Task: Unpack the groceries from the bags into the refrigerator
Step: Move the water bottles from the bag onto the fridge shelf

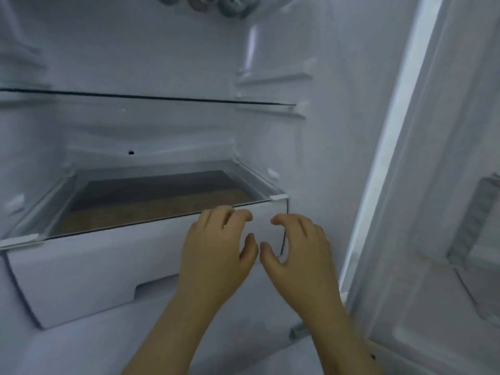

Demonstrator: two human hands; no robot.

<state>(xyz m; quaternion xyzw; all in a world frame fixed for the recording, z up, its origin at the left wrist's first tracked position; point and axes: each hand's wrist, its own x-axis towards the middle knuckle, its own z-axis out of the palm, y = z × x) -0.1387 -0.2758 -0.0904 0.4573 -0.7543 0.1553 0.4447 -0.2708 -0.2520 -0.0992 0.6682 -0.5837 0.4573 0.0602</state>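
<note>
I look into an open white refrigerator. Its white crisper drawer (94, 269) sits at the bottom under a glass cover (151, 198) through which a brown floor shows. My left hand (213, 250) and my right hand (297, 247) hover side by side in front of the drawer's right end. Both hands have loosely curled fingers and hold nothing. The left fingertips are near the drawer's upper front edge; I cannot tell whether they touch it. No bags or groceries are near the hands.
A glass shelf (162, 98) spans the fridge above the drawer. Round blurred items (213, 4) sit at the very top edge. The open door (446, 185) with its door bins stands at the right.
</note>
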